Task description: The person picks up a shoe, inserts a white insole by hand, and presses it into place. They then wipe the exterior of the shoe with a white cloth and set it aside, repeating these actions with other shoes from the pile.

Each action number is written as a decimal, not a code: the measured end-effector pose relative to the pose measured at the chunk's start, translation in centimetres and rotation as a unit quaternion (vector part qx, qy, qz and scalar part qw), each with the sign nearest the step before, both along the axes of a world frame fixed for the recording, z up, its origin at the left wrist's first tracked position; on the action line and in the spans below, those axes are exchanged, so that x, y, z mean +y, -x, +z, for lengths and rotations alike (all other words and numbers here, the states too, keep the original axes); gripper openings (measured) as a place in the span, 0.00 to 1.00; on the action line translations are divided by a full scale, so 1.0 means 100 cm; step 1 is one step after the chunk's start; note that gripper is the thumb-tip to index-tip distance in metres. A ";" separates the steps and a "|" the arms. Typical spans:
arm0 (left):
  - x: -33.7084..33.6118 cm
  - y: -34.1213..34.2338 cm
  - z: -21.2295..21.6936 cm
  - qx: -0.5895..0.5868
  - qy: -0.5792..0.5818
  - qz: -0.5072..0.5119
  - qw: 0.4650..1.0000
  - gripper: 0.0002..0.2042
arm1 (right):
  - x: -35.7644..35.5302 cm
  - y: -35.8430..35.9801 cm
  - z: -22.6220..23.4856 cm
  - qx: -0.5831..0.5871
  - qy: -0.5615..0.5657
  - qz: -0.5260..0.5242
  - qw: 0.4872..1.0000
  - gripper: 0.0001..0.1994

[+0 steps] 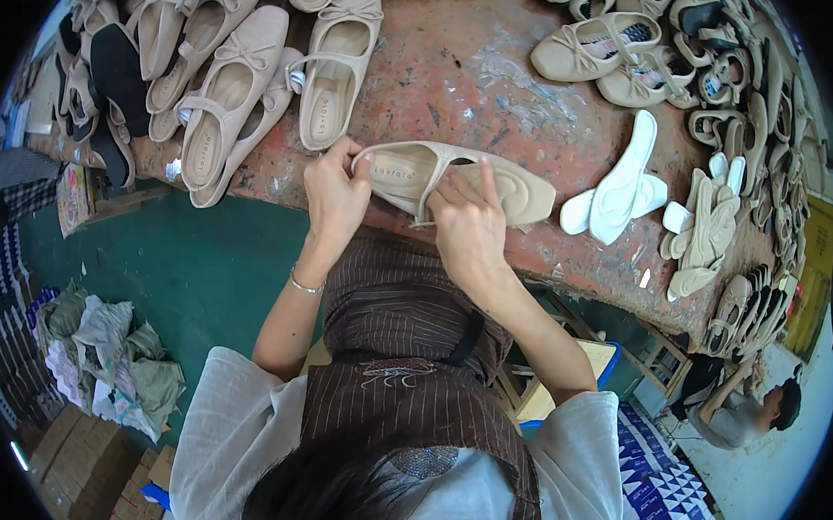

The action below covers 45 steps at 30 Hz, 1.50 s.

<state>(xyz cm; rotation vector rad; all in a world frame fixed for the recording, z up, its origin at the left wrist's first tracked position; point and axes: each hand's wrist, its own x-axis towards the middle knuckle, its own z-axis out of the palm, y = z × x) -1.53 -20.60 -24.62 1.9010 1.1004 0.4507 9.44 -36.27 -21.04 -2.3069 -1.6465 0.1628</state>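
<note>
Left hand [337, 188]: thumb and curled fingers pinching the heel rim of a beige strap shoe [397, 172]. Right hand [470, 220]: index extended up across the shoe, other fingers bent in at the opening by the strap; can't tell whether they grip or just press, the hand itself hides the contact.

Shoe sits at the near edge of the worn reddish worktable [445, 73], lengthwise left to right, heel left, squared end right. Printed insole faces up at the heel. Can't tell if it rests fully on the tabletop or is partly lifted. Right hand blocks the middle of it.

Closest neighbours: two white insoles [634, 163], crossed, just past the squared end. Further right, a loose stack of beige insoles [705, 233]. On the left, a beige bow shoe [341, 72] has its heel just beside the left hand, crowding that side; more bow shoes [231, 109] overlap beyond it, then a black shoe [119, 67].

Far right: beige flats [583, 47] lying against a dense shoe pile, plus a row of shoes [732, 309] packed upright at the table's right end.

Off the table: green floor [237, 269], crumpled sacks [106, 347], cardboard boxes [81, 459] lower left, blue-and-white cartons [659, 480] lower right. Co-worker [738, 413] in a grey top at far right, well apart. Striped apron [387, 287] meets the table's near side.
</note>
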 end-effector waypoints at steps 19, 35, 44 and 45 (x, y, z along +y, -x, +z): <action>-0.132 -0.033 0.008 0.211 -0.251 -0.462 0.824 0.37 | -0.042 -0.041 0.013 0.225 -0.134 -0.212 0.942 0.21; -0.140 0.005 -0.007 0.070 -0.248 -0.413 0.873 0.26 | -0.014 -0.021 -0.026 -0.057 -0.133 -0.137 0.980 0.25; -0.136 0.003 -0.004 0.098 -0.269 -0.433 0.855 0.25 | 0.005 -0.034 -0.011 0.011 0.037 -0.186 0.982 0.20; -0.136 0.003 -0.004 0.092 -0.254 -0.432 0.860 0.25 | 0.003 -0.033 -0.013 -0.061 -0.019 -0.163 0.985 0.19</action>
